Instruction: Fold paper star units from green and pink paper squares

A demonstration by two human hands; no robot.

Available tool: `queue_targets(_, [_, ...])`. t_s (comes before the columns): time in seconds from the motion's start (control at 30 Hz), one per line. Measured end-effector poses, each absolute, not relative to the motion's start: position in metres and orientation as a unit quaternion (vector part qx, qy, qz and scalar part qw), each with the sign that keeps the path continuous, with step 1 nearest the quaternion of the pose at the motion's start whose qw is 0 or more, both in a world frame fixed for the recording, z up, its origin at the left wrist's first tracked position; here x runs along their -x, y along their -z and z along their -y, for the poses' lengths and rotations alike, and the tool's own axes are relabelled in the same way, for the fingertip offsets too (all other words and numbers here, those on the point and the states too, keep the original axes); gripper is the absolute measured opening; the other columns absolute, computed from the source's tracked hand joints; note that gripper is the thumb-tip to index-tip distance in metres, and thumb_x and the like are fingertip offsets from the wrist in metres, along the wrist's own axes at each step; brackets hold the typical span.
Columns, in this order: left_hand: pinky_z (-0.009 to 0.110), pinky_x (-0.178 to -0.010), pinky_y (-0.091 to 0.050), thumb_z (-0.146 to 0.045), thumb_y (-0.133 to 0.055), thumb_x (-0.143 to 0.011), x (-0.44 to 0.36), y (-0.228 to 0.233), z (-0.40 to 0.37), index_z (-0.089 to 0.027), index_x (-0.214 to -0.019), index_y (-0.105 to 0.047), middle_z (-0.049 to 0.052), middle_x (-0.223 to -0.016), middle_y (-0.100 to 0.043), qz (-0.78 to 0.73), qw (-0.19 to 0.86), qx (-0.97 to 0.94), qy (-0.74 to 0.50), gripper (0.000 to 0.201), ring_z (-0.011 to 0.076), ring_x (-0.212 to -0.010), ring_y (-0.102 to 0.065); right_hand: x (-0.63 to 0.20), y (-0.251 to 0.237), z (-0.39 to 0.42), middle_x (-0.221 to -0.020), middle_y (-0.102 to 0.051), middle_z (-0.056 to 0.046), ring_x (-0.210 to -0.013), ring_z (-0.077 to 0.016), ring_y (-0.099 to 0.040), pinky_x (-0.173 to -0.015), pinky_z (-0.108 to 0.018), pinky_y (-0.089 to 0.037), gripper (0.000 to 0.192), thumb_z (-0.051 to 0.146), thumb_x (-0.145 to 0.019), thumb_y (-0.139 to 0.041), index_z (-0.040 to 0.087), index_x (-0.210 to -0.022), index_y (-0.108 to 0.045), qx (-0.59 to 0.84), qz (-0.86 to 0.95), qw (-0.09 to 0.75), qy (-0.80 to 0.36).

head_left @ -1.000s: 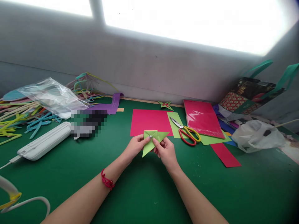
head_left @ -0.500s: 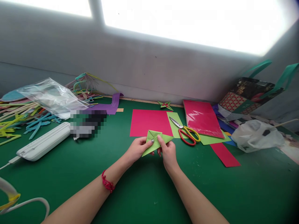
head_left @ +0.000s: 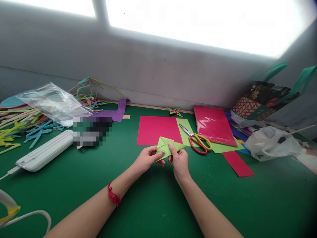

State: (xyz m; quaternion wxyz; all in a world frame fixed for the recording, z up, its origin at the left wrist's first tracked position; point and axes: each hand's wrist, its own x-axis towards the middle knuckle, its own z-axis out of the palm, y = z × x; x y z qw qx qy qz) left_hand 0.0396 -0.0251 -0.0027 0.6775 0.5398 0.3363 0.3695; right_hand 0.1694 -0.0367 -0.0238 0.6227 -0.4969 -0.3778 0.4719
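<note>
A folded piece of light green paper (head_left: pixel 164 144), with crease lines meeting near its upper left corner and a point sticking out to the right, is held between my two hands above the green table. My left hand (head_left: pixel 148 158) pinches its lower left side, thumb on top and fingers beneath. On the right part, my right hand (head_left: pixel 180 161) presses its thumb on the upper face, its other fingers curled below. Just behind the hands lies a red sheet of paper (head_left: pixel 158 129). Scissors (head_left: pixel 200 141) with red and yellow handles rest to the right, partly over a green sheet (head_left: pixel 185 127).
A green and red folded paper star (head_left: pixel 174 111) lies near the wall. To the right are a packet of red paper (head_left: pixel 214 125), a red strip (head_left: pixel 239 164) and a plastic bag (head_left: pixel 271 143). A white power strip (head_left: pixel 46 150) and pipe cleaners (head_left: pixel 39 132) lie left.
The folded green paper has turned slightly counterclockwise in my hands, and its right point has moved a little to the right. Both hands keep their grip on it.
</note>
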Motion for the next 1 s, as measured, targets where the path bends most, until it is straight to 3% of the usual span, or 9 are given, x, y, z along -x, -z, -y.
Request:
queue_targets(0.13, [0.035,-0.066,-0.048,-0.048,-0.032,-0.081,-0.038,0.005,0.023,-0.012,-0.084,-0.06,0.012,-0.075,-0.064,-0.315,0.715,-0.501,-0.373,0.046,0.0221,-0.07,-0.061,-0.172,0.024,0.034,-0.035,-0.036,0.005,-0.033,-0.0065,-0.031,-0.033,-0.021,-0.021,0.039,0.04,-0.071,-0.057,0.018,-0.044,-0.039,0.46,0.327,0.613,-0.553])
queue_targets(0.2, [0.034,-0.068,-0.048,-0.04,-0.044,-0.078,-0.038,0.006,0.021,-0.015,-0.1,-0.055,0.012,-0.099,-0.06,-0.33,0.671,-0.509,-0.425,0.035,0.024,-0.087,-0.058,-0.173,0.021,0.033,-0.034,-0.032,0.007,-0.032,-0.0054,-0.027,-0.032,-0.02,-0.018,0.037,0.038,-0.071,-0.057,0.018,-0.045,-0.039,0.43,0.284,0.597,-0.615])
queue_targets(0.3, [0.032,-0.084,-0.041,-0.022,-0.06,-0.067,-0.038,0.004,0.021,-0.025,-0.112,-0.049,0.007,-0.125,-0.044,-0.358,0.532,-0.588,-0.493,0.047,0.0228,-0.112,-0.043,-0.174,0.016,0.033,-0.035,-0.029,0.009,-0.032,-0.004,-0.021,-0.031,-0.018,-0.014,0.028,0.034,-0.071,-0.058,0.017,-0.052,-0.044,0.385,0.247,0.543,-0.704])
queue_targets(0.37, [0.031,-0.091,-0.035,-0.021,-0.061,-0.067,-0.036,0.002,0.02,-0.024,-0.097,-0.06,0.005,-0.123,-0.046,-0.358,0.463,-0.644,-0.493,0.03,0.0218,-0.113,-0.041,-0.176,0.014,0.034,-0.036,-0.03,0.009,-0.033,-0.0036,-0.021,-0.031,-0.017,-0.013,0.026,0.034,-0.07,-0.058,0.016,-0.056,-0.046,0.367,0.248,0.497,-0.746])
queue_targets(0.47, [0.03,-0.084,-0.039,-0.027,-0.059,-0.07,-0.032,0.004,0.018,-0.018,-0.072,-0.063,0.005,-0.092,-0.062,-0.395,0.446,-0.635,-0.492,0.01,0.0199,-0.091,-0.054,-0.183,0.013,0.034,-0.036,-0.036,0.008,-0.032,-0.0041,-0.023,-0.031,-0.016,-0.015,0.035,0.049,-0.072,-0.05,0.016,-0.061,-0.05,0.367,0.282,0.434,-0.773])
queue_targets(0.53, [0.03,-0.076,-0.043,-0.032,-0.06,-0.069,-0.03,0.007,0.015,-0.016,-0.074,-0.062,0.004,-0.077,-0.063,-0.434,0.476,-0.567,-0.513,0.017,0.0183,-0.079,-0.057,-0.189,0.013,0.033,-0.037,-0.041,0.005,-0.031,-0.0049,-0.027,-0.03,-0.016,-0.018,0.045,0.059,-0.072,-0.043,0.015,-0.064,-0.052,0.4,0.317,0.426,-0.747])
queue_targets(0.7, [0.03,-0.071,-0.047,-0.038,-0.061,-0.067,-0.031,0.012,0.013,-0.015,-0.091,-0.059,0.006,-0.094,-0.063,-0.434,0.564,-0.448,-0.541,0.033,0.0194,-0.086,-0.057,-0.194,0.008,0.03,-0.059,-0.057,-0.001,-0.051,-0.0109,-0.05,-0.035,-0.016,-0.033,0.036,0.051,-0.063,-0.059,0.017,-0.075,-0.056,0.557,0.376,0.504,-0.543])
queue_targets(0.8, [0.03,-0.068,-0.049,-0.037,-0.063,-0.066,-0.033,0.012,0.015,-0.015,-0.092,-0.058,0.008,-0.094,-0.063,-0.428,0.593,-0.461,-0.503,0.035,0.0213,-0.087,-0.058,-0.192,0.003,0.031,-0.075,-0.062,-0.002,-0.065,-0.0129,-0.055,-0.047,-0.019,-0.04,0.031,0.043,-0.062,-0.064,0.018,-0.08,-0.06,0.561,0.439,0.5,-0.493])
queue_targets(1.0, [0.032,-0.07,-0.049,-0.035,-0.06,-0.069,-0.036,0.012,0.016,-0.014,-0.097,-0.059,0.009,-0.098,-0.063,-0.401,0.628,-0.484,-0.458,0.035,0.0229,-0.089,-0.057,-0.199,0.002,0.033,-0.06,-0.057,0.002,-0.06,-0.0108,-0.051,-0.057,-0.022,-0.039,0.021,0.036,-0.065,-0.063,0.015,-0.068,-0.06,0.508,0.507,0.467,-0.517])
